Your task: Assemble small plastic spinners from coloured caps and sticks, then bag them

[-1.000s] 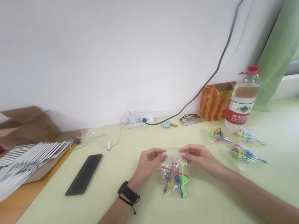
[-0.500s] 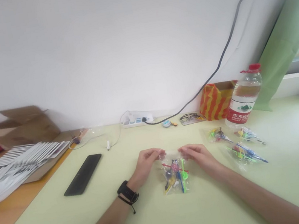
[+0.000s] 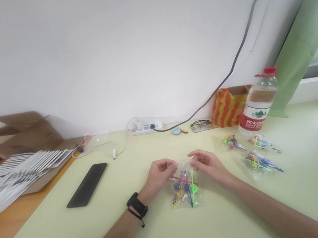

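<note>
A small clear plastic bag full of coloured plastic toy pieces lies on the pale green table in front of me. My left hand, with a black watch on its wrist, pinches the bag's top left corner. My right hand pinches the top right corner. Both hands have their fingers closed on the bag's upper edge, a few centimetres apart.
Three more filled bags lie to the right, beside a water bottle and an orange striped bag. A black flat device lies to the left, near a stack of white packets and cardboard boxes. A power strip and glasses sit by the wall.
My two hands have come closer together along the bag's top edge, and the bag has bunched up a little.
</note>
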The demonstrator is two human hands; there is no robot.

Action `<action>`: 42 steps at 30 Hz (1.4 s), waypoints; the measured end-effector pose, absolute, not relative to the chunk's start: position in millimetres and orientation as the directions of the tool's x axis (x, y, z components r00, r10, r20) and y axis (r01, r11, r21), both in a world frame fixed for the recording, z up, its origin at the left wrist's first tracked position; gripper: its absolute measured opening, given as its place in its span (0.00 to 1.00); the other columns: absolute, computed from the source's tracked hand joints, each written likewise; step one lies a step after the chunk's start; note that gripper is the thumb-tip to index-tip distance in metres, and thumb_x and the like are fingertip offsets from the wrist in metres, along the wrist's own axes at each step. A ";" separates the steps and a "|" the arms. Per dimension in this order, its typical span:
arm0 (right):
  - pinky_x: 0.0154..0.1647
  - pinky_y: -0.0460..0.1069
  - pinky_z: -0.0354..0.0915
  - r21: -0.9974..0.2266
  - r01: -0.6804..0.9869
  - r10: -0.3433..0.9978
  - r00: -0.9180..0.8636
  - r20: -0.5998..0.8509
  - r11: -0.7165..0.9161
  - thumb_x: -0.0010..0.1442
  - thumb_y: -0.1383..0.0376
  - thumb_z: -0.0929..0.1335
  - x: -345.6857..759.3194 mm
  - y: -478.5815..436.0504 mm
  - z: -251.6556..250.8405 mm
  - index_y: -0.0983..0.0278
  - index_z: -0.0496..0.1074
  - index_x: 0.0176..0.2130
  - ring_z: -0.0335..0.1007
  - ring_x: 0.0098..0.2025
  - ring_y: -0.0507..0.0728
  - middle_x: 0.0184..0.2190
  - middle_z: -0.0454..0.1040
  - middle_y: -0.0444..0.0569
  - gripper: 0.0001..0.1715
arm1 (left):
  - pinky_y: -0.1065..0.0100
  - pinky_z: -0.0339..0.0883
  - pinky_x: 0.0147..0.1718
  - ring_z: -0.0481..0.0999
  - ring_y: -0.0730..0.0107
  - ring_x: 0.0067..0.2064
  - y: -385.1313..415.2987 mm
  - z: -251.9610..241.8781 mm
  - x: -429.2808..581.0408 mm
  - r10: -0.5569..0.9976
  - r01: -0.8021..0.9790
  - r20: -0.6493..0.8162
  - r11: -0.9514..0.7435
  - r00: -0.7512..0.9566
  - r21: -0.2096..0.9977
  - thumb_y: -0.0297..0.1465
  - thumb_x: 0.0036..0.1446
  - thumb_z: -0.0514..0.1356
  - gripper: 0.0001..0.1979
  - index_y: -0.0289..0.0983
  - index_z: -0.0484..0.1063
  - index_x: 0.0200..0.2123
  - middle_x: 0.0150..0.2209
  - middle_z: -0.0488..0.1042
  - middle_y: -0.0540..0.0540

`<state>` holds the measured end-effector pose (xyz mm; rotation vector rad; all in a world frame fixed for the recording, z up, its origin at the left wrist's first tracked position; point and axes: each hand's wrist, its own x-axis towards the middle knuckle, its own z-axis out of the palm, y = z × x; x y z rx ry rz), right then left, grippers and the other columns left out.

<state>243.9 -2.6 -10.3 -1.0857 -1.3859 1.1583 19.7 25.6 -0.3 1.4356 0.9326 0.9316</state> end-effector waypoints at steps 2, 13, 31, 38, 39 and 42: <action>0.37 0.51 0.67 -0.992 0.050 0.985 -0.132 0.112 0.120 0.57 0.46 0.73 241.0 -0.9 -10.5 0.62 0.78 0.42 0.70 0.33 0.56 0.29 0.75 0.46 0.24 | 0.70 0.68 0.28 0.70 0.72 0.27 25.2 -0.3 20.7 0.927 0.039 0.035 -0.054 0.374 0.998 0.43 0.54 0.70 0.17 0.33 0.82 0.32 0.26 0.76 0.47; 0.35 0.50 0.64 -0.985 0.100 0.974 -0.193 0.117 0.138 0.57 0.46 0.73 234.0 -2.0 -4.9 0.63 0.78 0.35 0.68 0.32 0.55 0.29 0.75 0.47 0.23 | 0.70 0.67 0.30 0.72 0.70 0.30 26.9 -5.0 18.2 0.900 0.064 0.072 -0.110 0.431 0.992 0.42 0.56 0.69 0.15 0.33 0.82 0.33 0.29 0.78 0.45; 0.35 0.50 0.64 -0.998 -0.016 0.967 -0.248 0.066 0.064 0.50 0.50 0.78 245.7 3.8 -1.9 0.62 0.79 0.36 0.67 0.31 0.54 0.29 0.75 0.45 0.21 | 0.71 0.63 0.29 0.71 0.72 0.29 32.3 -7.0 14.5 0.901 0.098 0.159 -0.215 0.405 0.972 0.40 0.58 0.68 0.14 0.34 0.83 0.34 0.28 0.78 0.46; 0.34 0.49 0.62 -0.999 -0.029 0.982 -0.187 0.023 0.018 0.50 0.52 0.78 248.8 7.5 -11.1 0.63 0.80 0.33 0.65 0.30 0.53 0.26 0.74 0.44 0.18 | 0.68 0.71 0.38 0.79 0.64 0.38 42.3 -11.5 4.0 0.880 0.077 0.097 -0.149 0.465 0.986 0.38 0.54 0.72 0.15 0.33 0.83 0.40 0.38 0.82 0.41; 0.35 0.49 0.62 -0.999 -0.040 0.984 -0.179 0.014 0.007 0.50 0.53 0.79 249.4 8.6 -13.8 0.63 0.80 0.33 0.66 0.30 0.53 0.26 0.74 0.44 0.17 | 0.68 0.72 0.38 0.79 0.64 0.38 43.6 -12.1 2.4 0.880 0.074 0.090 -0.141 0.465 0.987 0.38 0.54 0.72 0.15 0.33 0.83 0.39 0.38 0.83 0.41; 0.37 0.50 0.63 -0.991 -0.126 0.989 -0.141 -0.038 -0.056 0.47 0.56 0.80 250.4 11.9 -22.8 0.62 0.83 0.35 0.68 0.33 0.54 0.29 0.78 0.47 0.17 | 0.68 0.72 0.38 0.80 0.65 0.37 46.1 -13.1 -0.9 0.894 0.064 0.083 -0.124 0.441 0.990 0.38 0.54 0.72 0.14 0.34 0.84 0.40 0.37 0.83 0.41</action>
